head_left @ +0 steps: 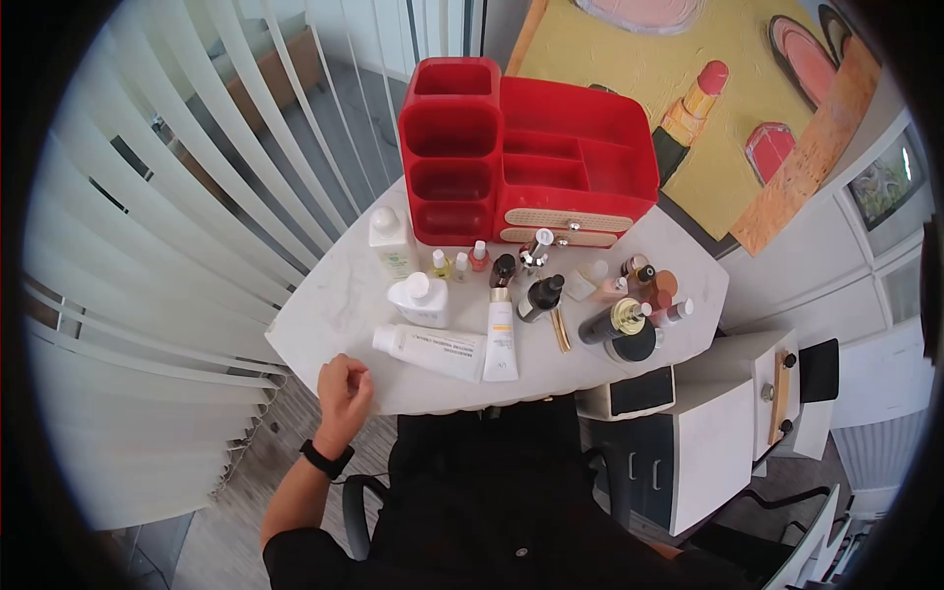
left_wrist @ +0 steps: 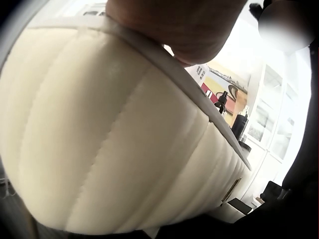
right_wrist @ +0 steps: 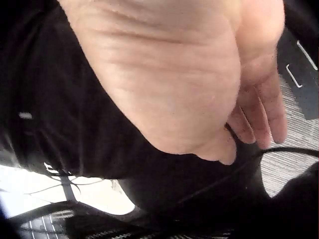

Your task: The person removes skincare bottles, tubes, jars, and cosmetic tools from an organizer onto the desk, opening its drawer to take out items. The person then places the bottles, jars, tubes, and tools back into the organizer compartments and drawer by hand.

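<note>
My left hand rests at the front left edge of the white tabletop, fingers loosely curled and holding nothing. Nearest to it lies a white squeeze tube, with a second white tube beside it. Behind them stand a white bottle and a taller white bottle. In the right wrist view my right hand hangs by the dark clothing with relaxed fingers and nothing in it; the head view does not show it. A red organizer with bare compartments and two drawers stands at the back.
Small nail polish bottles stand before the organizer. A black pump bottle, a dark dropper bottle and several small cosmetics crowd the right side. White blinds hang at left. The table's side is cream padding. A white cabinet stands at right.
</note>
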`<action>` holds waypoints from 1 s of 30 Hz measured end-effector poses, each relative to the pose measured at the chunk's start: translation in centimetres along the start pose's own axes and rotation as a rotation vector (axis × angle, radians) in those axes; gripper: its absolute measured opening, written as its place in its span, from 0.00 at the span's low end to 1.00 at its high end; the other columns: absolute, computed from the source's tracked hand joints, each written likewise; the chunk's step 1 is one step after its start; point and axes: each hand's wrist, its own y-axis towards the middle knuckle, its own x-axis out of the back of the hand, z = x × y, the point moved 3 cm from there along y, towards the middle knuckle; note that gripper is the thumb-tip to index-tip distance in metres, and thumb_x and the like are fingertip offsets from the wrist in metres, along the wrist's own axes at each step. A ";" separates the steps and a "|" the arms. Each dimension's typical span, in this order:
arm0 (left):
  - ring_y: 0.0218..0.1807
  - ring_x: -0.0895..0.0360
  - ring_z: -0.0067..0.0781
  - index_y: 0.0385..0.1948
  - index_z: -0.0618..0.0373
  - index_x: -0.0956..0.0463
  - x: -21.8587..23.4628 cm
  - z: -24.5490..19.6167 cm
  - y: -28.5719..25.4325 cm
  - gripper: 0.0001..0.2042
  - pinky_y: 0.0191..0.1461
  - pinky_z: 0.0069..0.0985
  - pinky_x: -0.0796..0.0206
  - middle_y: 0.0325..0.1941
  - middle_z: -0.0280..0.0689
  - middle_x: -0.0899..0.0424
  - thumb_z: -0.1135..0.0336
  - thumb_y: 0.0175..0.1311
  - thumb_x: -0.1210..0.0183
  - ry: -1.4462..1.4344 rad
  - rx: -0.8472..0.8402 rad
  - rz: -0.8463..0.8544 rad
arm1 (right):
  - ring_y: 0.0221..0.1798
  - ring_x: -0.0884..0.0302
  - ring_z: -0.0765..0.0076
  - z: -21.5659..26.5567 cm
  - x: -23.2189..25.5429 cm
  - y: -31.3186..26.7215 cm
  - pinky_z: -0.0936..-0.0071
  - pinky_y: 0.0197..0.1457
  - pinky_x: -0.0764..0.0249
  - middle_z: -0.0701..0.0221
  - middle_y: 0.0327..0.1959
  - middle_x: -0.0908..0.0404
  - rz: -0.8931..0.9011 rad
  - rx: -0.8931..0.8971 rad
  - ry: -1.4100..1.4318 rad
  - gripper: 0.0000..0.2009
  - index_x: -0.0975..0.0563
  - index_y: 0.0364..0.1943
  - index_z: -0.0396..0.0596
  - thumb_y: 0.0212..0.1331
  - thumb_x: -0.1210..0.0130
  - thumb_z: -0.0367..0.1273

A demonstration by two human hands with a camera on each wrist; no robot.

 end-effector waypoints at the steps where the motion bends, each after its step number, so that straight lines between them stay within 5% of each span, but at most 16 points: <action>1: 0.30 0.30 0.34 0.32 0.55 0.26 0.0 0.0 0.0 0.05 0.40 0.33 0.40 0.28 0.34 0.26 0.75 0.58 0.38 0.016 -0.009 0.007 | 0.35 0.11 0.58 0.2 0.2 0.2 0.64 0.36 0.19 0.56 0.34 0.11 -0.016 0.011 -0.005 0.08 0.16 0.38 0.42 0.62 0.41 0.32; 30: 0.30 0.32 0.36 0.32 0.54 0.26 0.3 -0.8 0.6 0.08 0.40 0.34 0.42 0.27 0.34 0.28 0.76 0.53 0.38 0.083 -0.055 0.054 | 0.37 0.12 0.53 3.6 4.1 0.5 0.61 0.38 0.19 0.54 0.34 0.12 -0.300 0.196 -0.062 0.09 0.16 0.37 0.41 0.61 0.41 0.32</action>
